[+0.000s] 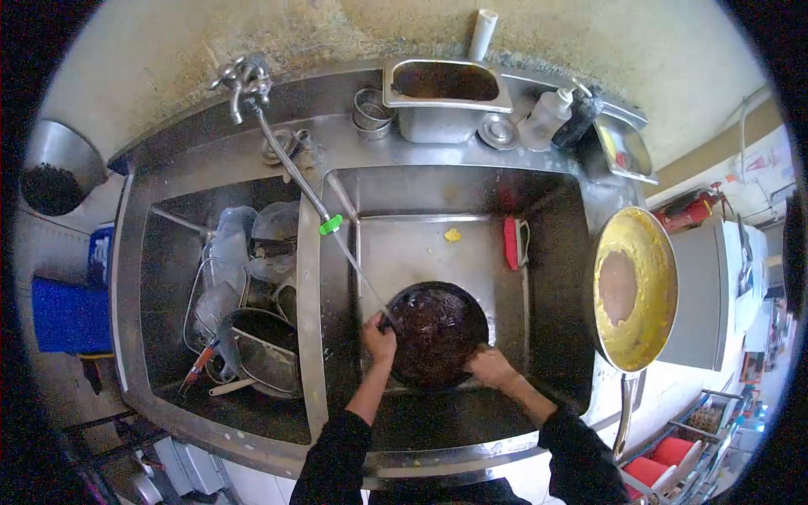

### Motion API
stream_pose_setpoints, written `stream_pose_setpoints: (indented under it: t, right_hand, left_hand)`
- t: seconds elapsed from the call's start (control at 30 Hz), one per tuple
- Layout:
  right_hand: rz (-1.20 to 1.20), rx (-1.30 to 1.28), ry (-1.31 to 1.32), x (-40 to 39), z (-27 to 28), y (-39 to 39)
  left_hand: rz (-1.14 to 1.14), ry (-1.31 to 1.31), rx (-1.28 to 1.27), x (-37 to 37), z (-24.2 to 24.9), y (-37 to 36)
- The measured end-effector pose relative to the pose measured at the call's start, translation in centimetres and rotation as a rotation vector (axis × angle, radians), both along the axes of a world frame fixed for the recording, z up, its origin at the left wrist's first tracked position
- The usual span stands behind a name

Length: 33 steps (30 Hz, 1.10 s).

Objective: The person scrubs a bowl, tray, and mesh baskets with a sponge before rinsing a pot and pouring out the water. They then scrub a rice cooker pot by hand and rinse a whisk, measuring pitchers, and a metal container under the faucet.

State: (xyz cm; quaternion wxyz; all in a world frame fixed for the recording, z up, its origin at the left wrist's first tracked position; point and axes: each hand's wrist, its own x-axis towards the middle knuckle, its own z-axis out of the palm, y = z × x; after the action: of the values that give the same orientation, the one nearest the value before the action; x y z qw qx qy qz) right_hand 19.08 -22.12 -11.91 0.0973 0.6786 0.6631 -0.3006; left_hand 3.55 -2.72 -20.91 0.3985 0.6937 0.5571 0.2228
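A round dark pan (433,332) lies in the right sink basin. My left hand (379,339) is closed around a small dark part at the pan's left edge. My right hand (492,368) is closed at the pan's lower right edge; what it holds, if anything, is hidden. From the tap (244,88), a metal spout with a green band (331,225) reaches over the basin, and a thin stream of water runs down towards my left hand and the pan. A red brush (511,243) rests at the basin's right side, and a yellow scrap (453,236) lies behind the pan.
Several containers and utensils fill the left basin (307,337). A yellow-smeared frying pan (656,278) stands on the right edge, its handle towards me. Along the back ledge are a steel container (442,122), a pump bottle (547,118) and a steel tray (623,145).
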Motion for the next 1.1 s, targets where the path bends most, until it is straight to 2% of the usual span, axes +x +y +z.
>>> stream_pose_setpoints:
  t: [0.07, 0.1, 0.13, 0.17, 0.23, 0.27, 0.3, 0.37, 0.43, 0.57, 0.67, 0.77, 0.83, 0.87, 0.97, 1.1]
  right_hand:
    - [-0.098, -0.052, -0.015, 0.4, 1.6, -1.8]
    - [-0.103, 0.041, 0.006, 0.8, 2.4, -2.3]
    - [-0.110, 0.131, 0.030, 1.1, 3.1, -2.9]
    - [-0.116, 0.221, 0.056, 1.3, 3.7, -3.5]
    - [-0.137, 0.147, 0.049, 1.9, 3.9, -5.2]
    - [-0.140, 0.101, 0.028, 2.1, 3.2, -6.4]
    - [-0.144, 0.054, 0.008, 2.2, 2.9, -7.1]
    - [-0.190, 0.112, 0.106, 2.6, 6.1, -6.4]
    - [-0.215, 0.137, 0.138, 2.4, 8.2, -6.4]
    - [-0.256, 0.145, 0.094, 1.8, 8.6, -7.5]
    - [-0.290, 0.175, 0.125, 1.7, 9.3, -7.8]
    - [-0.292, 0.199, 0.133, 1.6, 9.5, -8.0]
    - [-0.295, 0.204, 0.123, 1.5, 9.6, -8.0]
    - [-0.301, 0.203, 0.115, 1.4, 10.0, -7.8]
    - [-0.311, 0.204, 0.128, 1.5, 10.2, -7.7]
    - [-0.301, 0.216, 0.146, 1.8, 11.2, -7.1]
  left_hand:
    - [-0.025, 0.009, -0.132, 0.3, 0.4, -1.3]
    - [-0.037, 0.012, -0.197, 0.1, 0.4, -2.0]
    - [-0.015, -0.105, -0.231, -0.5, -2.8, -3.0]
    - [0.010, -0.148, -0.306, -0.5, -2.5, -3.6]
    - [0.062, -0.233, -0.455, 0.3, -2.2, -5.2]
    - [0.065, -0.130, -0.483, 1.2, 2.1, -5.2]
    - [0.043, -0.143, -0.526, 1.3, 3.0, -5.5]
    - [-0.003, -0.166, -0.613, 1.4, 3.5, -6.1]
    - [0.024, -0.199, -0.615, 1.0, 0.9, -7.5]
    - [-0.062, -0.176, -0.596, 0.8, 0.0, -8.5]
    - [-0.014, -0.290, -0.699, 0.7, -0.8, -9.1]
    - [-0.005, -0.185, -0.603, 1.9, 4.8, -8.5]
    - [-0.057, -0.085, -0.585, 2.1, 6.0, -8.0]
    - [-0.084, -0.035, -0.576, 2.1, 6.2, -7.9]
    - [-0.015, -0.180, -0.683, 1.7, 3.7, -8.5]
    - [-0.023, -0.100, -0.726, 2.0, 3.6, -8.5]
